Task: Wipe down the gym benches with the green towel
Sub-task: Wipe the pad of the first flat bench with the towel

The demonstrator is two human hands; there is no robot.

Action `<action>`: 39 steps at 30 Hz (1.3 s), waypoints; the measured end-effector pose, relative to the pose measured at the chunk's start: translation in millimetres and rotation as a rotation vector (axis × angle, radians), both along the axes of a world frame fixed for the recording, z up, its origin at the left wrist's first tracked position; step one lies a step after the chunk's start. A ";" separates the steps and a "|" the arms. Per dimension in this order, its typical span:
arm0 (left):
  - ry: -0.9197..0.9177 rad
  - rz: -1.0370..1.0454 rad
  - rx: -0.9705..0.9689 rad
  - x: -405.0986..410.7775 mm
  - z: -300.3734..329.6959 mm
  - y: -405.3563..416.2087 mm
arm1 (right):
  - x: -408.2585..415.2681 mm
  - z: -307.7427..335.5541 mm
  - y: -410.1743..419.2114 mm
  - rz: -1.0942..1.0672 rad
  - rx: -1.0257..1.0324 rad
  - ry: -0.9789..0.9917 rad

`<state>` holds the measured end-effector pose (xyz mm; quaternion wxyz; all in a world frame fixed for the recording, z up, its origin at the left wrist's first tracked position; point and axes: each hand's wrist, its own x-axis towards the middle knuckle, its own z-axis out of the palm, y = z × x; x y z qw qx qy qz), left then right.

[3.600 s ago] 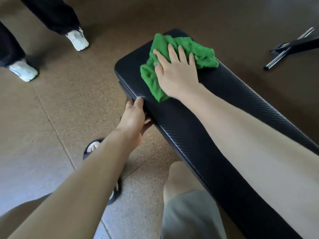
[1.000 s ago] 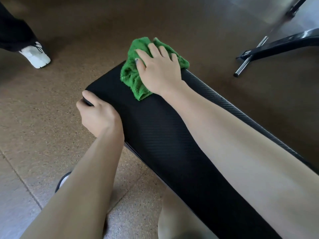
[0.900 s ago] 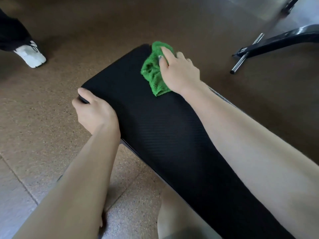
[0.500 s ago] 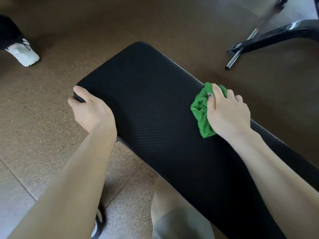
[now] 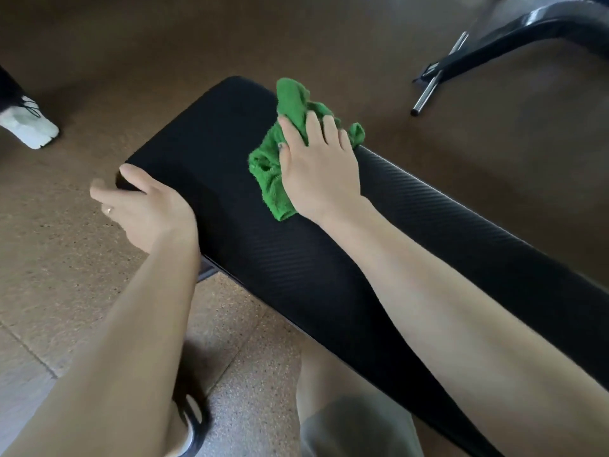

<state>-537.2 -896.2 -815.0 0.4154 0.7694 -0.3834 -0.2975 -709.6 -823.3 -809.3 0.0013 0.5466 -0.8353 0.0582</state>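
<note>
Head camera looked down on a black padded bench (image 5: 250, 225) that ran from the upper middle of the view towards the lower right, its ribbed cover catching light along the far edge. The green towel (image 5: 273, 166) lay bunched on the pad close to the far end, one crumpled flap standing up beyond the fingertips and another lobe poking out at the pad's far edge. The right hand (image 5: 318, 169) lay flat on top of the towel, palm down, fingers straight and slightly spread, pressing the cloth against the pad; the right forearm crossed over the bench and hid a long strip of it. The left hand (image 5: 148, 209) sat at the near corner of the pad's end, fingers loosely extended and a little blurred, the thumb side against the pad edge; whether it actually gripped the corner could not be told. A ring (image 5: 108, 211) showed on one finger.

Around the bench was brown speckled flooring (image 5: 66, 275). At the left edge stood another person's white shoe (image 5: 28, 130) below a dark trouser leg. At upper right, well apart from the bench, a black curved frame (image 5: 514, 41) of other equipment rested on the floor with a chrome bar (image 5: 431, 90) slanting beside it. Below, the wearer's knee (image 5: 326, 384) and grey shorts (image 5: 359, 433) stood just beside the bench, and a dark sandal (image 5: 194, 420) peeped from under the left forearm.
</note>
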 end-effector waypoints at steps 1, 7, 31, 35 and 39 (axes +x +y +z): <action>-0.065 -0.047 -0.016 -2.0 2.2 5.2 | -4.8 -0.8 29.5 -0.019 -0.016 -0.011; -0.258 -0.397 -0.263 -27.3 11.3 85.7 | -32.2 15.3 196.7 -0.204 0.107 -0.009; 0.401 -0.009 -0.298 20.2 22.0 71.7 | 47.0 13.6 136.7 0.340 0.044 -0.016; 0.648 0.096 0.054 45.3 21.2 49.9 | 70.9 4.6 39.0 0.335 -0.031 -0.018; 0.729 -0.010 0.113 52.0 30.3 36.6 | 119.6 2.2 -48.3 0.360 -0.042 -0.004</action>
